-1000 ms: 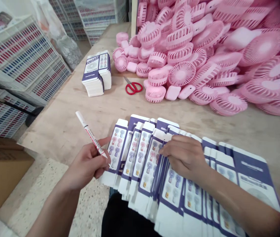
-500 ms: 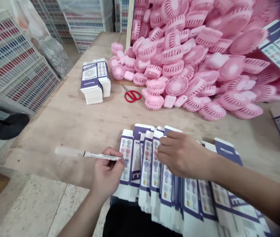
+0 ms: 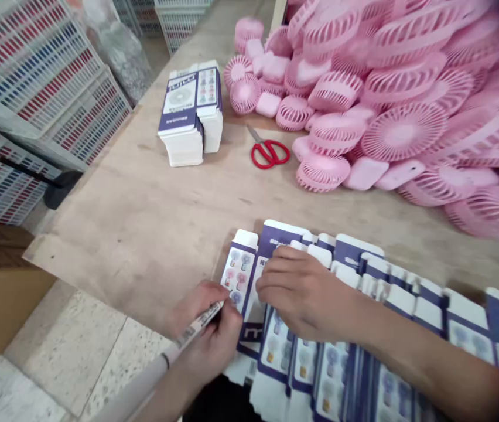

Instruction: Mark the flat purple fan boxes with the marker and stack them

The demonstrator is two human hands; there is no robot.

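My left hand (image 3: pixel 209 334) is closed round a white marker pen (image 3: pixel 188 337), its tip at the leftmost flat carton (image 3: pixel 238 266) and its blurred rear end towards the lower left. That white and purple carton shows small printed fans. My right hand (image 3: pixel 296 287) lies over the overlapping row of flat cartons (image 3: pixel 271 351), fingers curled down at the second carton from the left. Its thumb and fingertips are mostly hidden, but it seems to grip a carton edge. The row fans out to the right beneath my right forearm.
Beyond the row lie red-handled scissors (image 3: pixel 269 153) and a carton stack (image 3: pixel 183 120). Pink handheld fans (image 3: pixel 403 132) are heaped at the back right. White plastic crates (image 3: pixel 34 76) stand left of the wooden table (image 3: pixel 113 228); a cardboard box (image 3: pixel 3 299) sits by its corner.
My view has shifted closer to the table. The pen has swung from nearly level to a steep slant in my left hand. My right hand has moved left along the cartons.
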